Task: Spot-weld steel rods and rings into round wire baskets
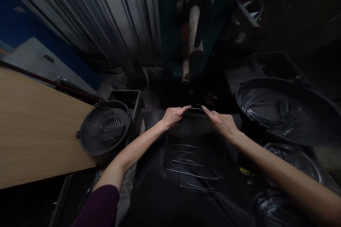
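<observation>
1. Look first to the wire [196, 109]: it bridges the gap between your fingertips as a shallow arc, in the middle of the scene, just beyond the dark cloth.
2. Your left hand [173, 115] is at its left end, your right hand [223, 124] at its right. Both have fingers drawn together and pointing inward; the thumbs are too dark to read, so I cannot tell how firmly either hand pinches the wire.
3. Keep both hands level and matched in pressure — uneven pressure would likely tilt or kink a piece this thin.
4. Keep the fingertips clear of the middle of the arc, so you can watch its curve.
5. Mind the loose wires [195, 176] nearer you, over the cloth [154, 195]; they could snag a dropped piece.
6. Let your forearms stay clear of the left tub [90, 144], with its coil [97, 124], and the right tub [317, 113], full of strands.
7. Leave room ahead — the machine [195, 25] stands on the far side.
</observation>
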A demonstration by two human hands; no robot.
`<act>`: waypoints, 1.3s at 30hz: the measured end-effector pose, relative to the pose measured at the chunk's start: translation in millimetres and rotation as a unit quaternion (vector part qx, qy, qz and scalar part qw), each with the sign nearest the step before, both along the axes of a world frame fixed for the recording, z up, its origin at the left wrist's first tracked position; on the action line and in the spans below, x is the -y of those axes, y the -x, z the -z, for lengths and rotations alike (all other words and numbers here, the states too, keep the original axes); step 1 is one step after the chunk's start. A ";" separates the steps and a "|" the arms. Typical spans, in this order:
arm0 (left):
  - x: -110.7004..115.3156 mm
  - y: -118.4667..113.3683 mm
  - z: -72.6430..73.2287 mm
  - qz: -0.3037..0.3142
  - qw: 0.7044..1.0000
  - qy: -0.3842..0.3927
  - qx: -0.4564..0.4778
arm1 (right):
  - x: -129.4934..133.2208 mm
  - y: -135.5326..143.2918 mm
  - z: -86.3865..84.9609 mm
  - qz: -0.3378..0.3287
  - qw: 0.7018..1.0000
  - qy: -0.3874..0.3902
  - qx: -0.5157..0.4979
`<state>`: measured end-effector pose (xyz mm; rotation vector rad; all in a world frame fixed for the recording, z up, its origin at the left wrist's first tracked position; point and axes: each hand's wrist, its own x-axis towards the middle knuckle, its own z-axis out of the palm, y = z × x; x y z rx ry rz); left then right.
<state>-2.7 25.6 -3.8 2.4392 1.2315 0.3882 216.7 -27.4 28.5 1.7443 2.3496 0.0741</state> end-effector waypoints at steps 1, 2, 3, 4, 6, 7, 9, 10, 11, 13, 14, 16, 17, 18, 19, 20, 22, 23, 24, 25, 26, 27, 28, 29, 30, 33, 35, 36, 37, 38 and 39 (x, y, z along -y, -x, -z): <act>-5.5 -0.1 -2.4 -0.002 1.000 0.003 0.002 | -5.5 1.0 -0.6 0.000 1.000 0.002 -0.002; -11.7 0.3 -6.0 -0.007 1.000 0.005 0.009 | -12.5 1.9 -2.0 0.000 1.000 -0.001 -0.005; -18.5 1.2 -11.0 -0.012 1.000 0.004 0.021 | -20.6 3.0 -4.3 -0.002 1.000 -0.007 -0.008; -25.9 2.5 -16.8 -0.016 0.999 0.000 0.035 | -29.6 4.2 -7.6 -0.003 1.000 -0.016 -0.009; -41.1 6.2 -30.1 -0.020 0.998 -0.014 0.055 | -48.5 7.3 -16.8 -0.009 0.999 -0.030 -0.014; -48.6 8.2 -36.6 -0.019 0.998 -0.022 0.057 | -57.6 9.1 -22.1 -0.013 0.999 -0.034 -0.017; -62.8 11.8 -48.2 -0.024 0.998 -0.037 0.043 | -73.9 12.7 -32.4 -0.019 0.999 -0.037 -0.027; -69.3 13.1 -52.9 -0.030 0.998 -0.043 0.033 | -80.8 14.3 -36.8 -0.020 0.998 -0.040 -0.034; -75.3 14.1 -56.9 -0.038 0.998 -0.049 0.023 | -87.0 15.5 -40.7 -0.020 0.998 -0.043 -0.041; -85.6 15.0 -63.0 -0.044 0.998 -0.054 0.010 | -97.4 16.9 -46.2 -0.017 0.997 -0.049 -0.053; -89.9 14.9 -65.4 -0.041 0.998 -0.051 0.008 | -101.8 17.1 -48.0 -0.015 0.997 -0.049 -0.057; -96.6 14.2 -69.1 -0.035 0.999 -0.041 0.007 | -109.1 16.8 -50.4 -0.013 0.997 -0.046 -0.058; -99.1 13.6 -70.6 -0.034 0.999 -0.035 0.005 | -112.1 16.5 -51.3 -0.012 0.997 -0.045 -0.057; -101.0 12.9 -71.8 -0.037 0.999 -0.031 0.001 | -114.6 16.1 -52.1 -0.012 0.997 -0.044 -0.056; -102.5 12.3 -72.8 -0.042 0.999 -0.030 -0.004 | -116.6 15.6 -52.7 -0.012 0.997 -0.044 -0.055; -103.5 11.6 -73.6 -0.047 0.998 -0.029 -0.011 | -118.2 15.2 -53.3 -0.013 0.997 -0.043 -0.055; -104.4 10.6 -74.5 -0.055 0.998 -0.032 -0.022 | -120.3 14.6 -54.3 -0.015 0.998 -0.040 -0.056; -104.5 10.4 -74.7 -0.057 0.997 -0.034 -0.026 | -120.8 14.4 -54.6 -0.015 0.998 -0.039 -0.057; -104.4 10.2 -74.7 -0.058 0.997 -0.037 -0.026 | -121.1 14.3 -54.8 -0.015 0.997 -0.038 -0.059; -104.4 10.2 -74.6 -0.058 0.997 -0.039 -0.024 | -121.3 14.4 -54.9 -0.014 0.997 -0.038 -0.060; -104.5 10.2 -74.4 -0.057 0.997 -0.040 -0.021 | -121.5 14.4 -54.8 -0.014 0.997 -0.039 -0.063; -104.7 10.2 -74.1 -0.058 0.997 -0.041 -0.018 | -121.7 14.5 -54.4 -0.013 0.997 -0.040 -0.066; -104.9 10.2 -73.7 -0.059 0.997 -0.040 -0.016 | -122.1 14.5 -53.8 -0.013 0.997 -0.040 -0.070; -105.3 10.1 -73.2 -0.060 0.997 -0.040 -0.016 | -122.6 14.3 -52.9 -0.013 0.996 -0.039 -0.074; -105.7 10.0 -72.8 -0.061 0.997 -0.040 -0.018 | -123.2 13.9 -51.6 -0.012 0.996 -0.037 -0.078; -106.1 9.1 -71.9 -0.059 0.997 -0.046 -0.028 | -125.6 11.5 -46.3 -0.011 0.995 -0.038 -0.092; -105.5 8.6 -71.7 -0.062 0.996 -0.058 -0.036 | -126.8 9.9 -43.0 -0.009 0.993 -0.046 -0.104; -104.9 8.7 -71.6 -0.065 0.995 -0.064 -0.041 | -127.1 9.4 -41.9 -0.007 0.993 -0.049 -0.111; -104.2 8.9 -71.7 -0.066 0.994 -0.069 -0.046 | -127.2 9.4 -41.4 -0.003 0.992 -0.050 -0.117; -103.5 9.5 -71.7 -0.066 0.994 -0.072 -0.050 | -127.1 9.9 -41.5 0.001 0.992 -0.048 -0.120; -102.9 10.4 -71.8 -0.065 0.994 -0.073 -0.052 | -127.0 11.0 -42.1 0.005 0.992 -0.046 -0.120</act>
